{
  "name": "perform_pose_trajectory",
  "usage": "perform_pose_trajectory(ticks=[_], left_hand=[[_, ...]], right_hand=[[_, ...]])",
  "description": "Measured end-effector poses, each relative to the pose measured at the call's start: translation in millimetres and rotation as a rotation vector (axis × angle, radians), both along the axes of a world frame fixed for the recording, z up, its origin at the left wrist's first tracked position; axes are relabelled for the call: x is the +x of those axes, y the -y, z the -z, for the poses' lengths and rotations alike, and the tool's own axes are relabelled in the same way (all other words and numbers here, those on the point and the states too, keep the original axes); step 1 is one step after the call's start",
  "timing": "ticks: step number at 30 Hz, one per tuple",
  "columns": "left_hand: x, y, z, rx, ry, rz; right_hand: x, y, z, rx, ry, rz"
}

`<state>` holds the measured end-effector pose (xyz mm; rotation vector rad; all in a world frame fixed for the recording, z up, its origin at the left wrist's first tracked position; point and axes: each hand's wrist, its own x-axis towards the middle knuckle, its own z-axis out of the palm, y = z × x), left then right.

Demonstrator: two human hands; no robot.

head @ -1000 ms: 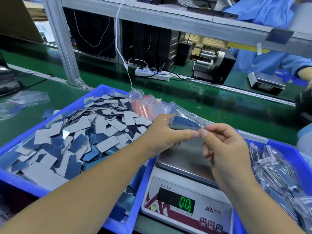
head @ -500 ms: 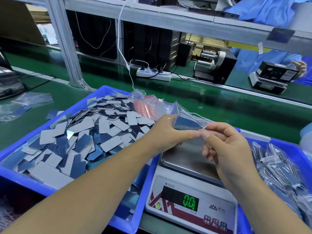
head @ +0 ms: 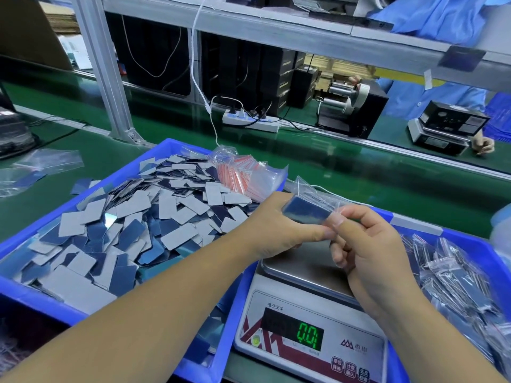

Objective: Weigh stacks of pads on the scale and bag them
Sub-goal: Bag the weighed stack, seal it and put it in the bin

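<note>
left hand (head: 279,228): grips the bagged stack of pads (head: 305,210) above the scale (head: 309,313).
right hand (head: 367,244): pinches the bag's open edge.
risk: a weak pinch could leave the seal open, spilling pads.

left hand (head: 279,225): fingers curled, pinching | right hand (head: 367,244): pinching

We cannot read the scale's (head: 309,324) button labels — blurred; right bin (head: 470,244) cut off at frame edge.
</note>
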<state>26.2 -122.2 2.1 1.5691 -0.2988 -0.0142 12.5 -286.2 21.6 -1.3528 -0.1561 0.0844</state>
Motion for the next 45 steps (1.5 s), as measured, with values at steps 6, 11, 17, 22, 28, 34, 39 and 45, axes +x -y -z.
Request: perform_pose_trajectory(ticks=[6, 11, 17, 22, 28, 34, 39, 45], left_hand=[[-3, -3, -7, 0.026, 0.005, 0.035], [-3, -2, -9, -0.02, -0.02, 0.041], [-1, 3, -7, 0.016, 0.009, 0.077], [0, 3, -6, 0.069, 0.013, 0.044], [-2, 3, -8, 0.09, 0.037, 0.049], [0, 2, -4, 0.043, 0.065, 0.047], [2, -3, -7, -0.025, 0.09, 0.01], [2, -5, -5, 0.025, 0.048, -0.008]], right_hand=[[2, 2, 3, 0.011, 0.019, 0.067], [4, 6, 1, 0.037, 0.057, 0.1], [4, 10, 0, -0.191, 0.206, 0.177], [4, 10, 1, -0.405, 0.386, 0.251], [6, 16, 1, -0.602, 0.595, 0.327], [2, 14, -2, -0.637, 0.66, 0.286], [8, 18, -4, -0.425, 0.454, 0.213], [13, 20, 1, -0.382, 0.446, 0.148]])
